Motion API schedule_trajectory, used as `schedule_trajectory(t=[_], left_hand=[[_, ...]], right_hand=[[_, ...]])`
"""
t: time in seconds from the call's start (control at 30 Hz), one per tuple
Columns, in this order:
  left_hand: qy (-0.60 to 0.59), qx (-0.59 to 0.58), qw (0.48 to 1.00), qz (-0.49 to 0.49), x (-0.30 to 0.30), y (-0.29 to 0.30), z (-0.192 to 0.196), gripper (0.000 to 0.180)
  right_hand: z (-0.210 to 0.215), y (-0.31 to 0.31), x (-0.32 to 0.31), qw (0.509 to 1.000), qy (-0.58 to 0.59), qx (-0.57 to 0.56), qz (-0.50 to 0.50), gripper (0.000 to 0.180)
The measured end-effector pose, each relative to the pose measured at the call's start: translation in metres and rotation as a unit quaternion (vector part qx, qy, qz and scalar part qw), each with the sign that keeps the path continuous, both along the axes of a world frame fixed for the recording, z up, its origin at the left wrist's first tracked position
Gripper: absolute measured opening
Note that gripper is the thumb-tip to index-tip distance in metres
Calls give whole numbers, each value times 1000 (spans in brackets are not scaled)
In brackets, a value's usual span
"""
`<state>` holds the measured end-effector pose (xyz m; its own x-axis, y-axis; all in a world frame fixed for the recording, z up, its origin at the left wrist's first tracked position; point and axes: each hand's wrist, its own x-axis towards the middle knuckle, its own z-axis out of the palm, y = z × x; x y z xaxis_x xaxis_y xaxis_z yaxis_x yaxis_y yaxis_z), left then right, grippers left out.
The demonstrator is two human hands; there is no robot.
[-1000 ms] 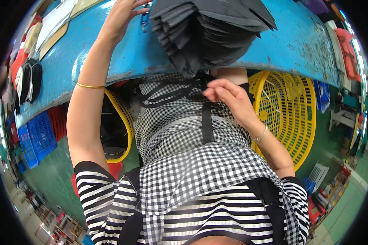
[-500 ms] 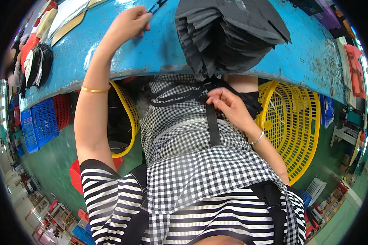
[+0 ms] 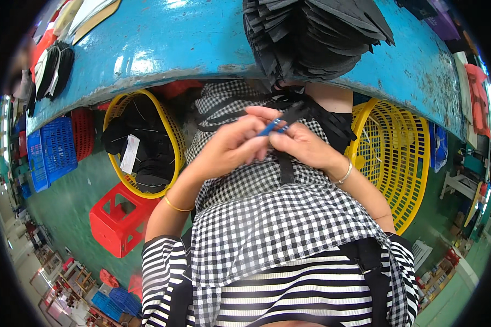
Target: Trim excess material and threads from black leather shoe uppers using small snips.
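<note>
Over my lap my two hands have come together. My left hand (image 3: 239,140) is closed around a small blue tool (image 3: 273,127) that looks like thread snips. My right hand (image 3: 303,144) meets it from the other side, fingers pinched at a dark strip (image 3: 293,112); the blur hides exactly how the strip sits against the tool. More black straps (image 3: 333,125) lie across my checked apron (image 3: 245,212). On the table edge just beyond my hands rests a thick stack of black fabric pieces (image 3: 322,38).
The blue table (image 3: 163,43) spans the far side. A yellow basket (image 3: 174,158) of black pieces stands at left beside a red stool (image 3: 114,218). Another yellow basket (image 3: 403,163) is at right. Blue crates (image 3: 54,158) and papers (image 3: 93,13) lie farther left.
My left hand has come back from the table to my lap, carrying the blue tool. It now meets my right hand, which has stayed over the straps.
</note>
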<state>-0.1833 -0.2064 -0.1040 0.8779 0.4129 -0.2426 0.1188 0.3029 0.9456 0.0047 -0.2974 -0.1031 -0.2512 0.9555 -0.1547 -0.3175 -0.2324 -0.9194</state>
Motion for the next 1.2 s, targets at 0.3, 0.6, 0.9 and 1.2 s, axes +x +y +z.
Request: schedule_trajectory(t=[0.3, 0.6, 0.9, 1.2], left_hand=[[170, 622, 757, 101, -16, 57, -73, 21], [218, 316, 917, 109, -49, 92, -34, 22], [-22, 281, 939, 195, -60, 94, 127, 22], [3, 441, 897, -8, -16, 74, 167, 16]], right_hand=[[-24, -29, 20, 963, -90, -21, -251, 33], [-30, -33, 18, 971, -49, -29, -231, 33], [-11, -10, 13, 978, -65, 51, -191, 22], [79, 43, -4, 973, -8, 221, -59, 36]])
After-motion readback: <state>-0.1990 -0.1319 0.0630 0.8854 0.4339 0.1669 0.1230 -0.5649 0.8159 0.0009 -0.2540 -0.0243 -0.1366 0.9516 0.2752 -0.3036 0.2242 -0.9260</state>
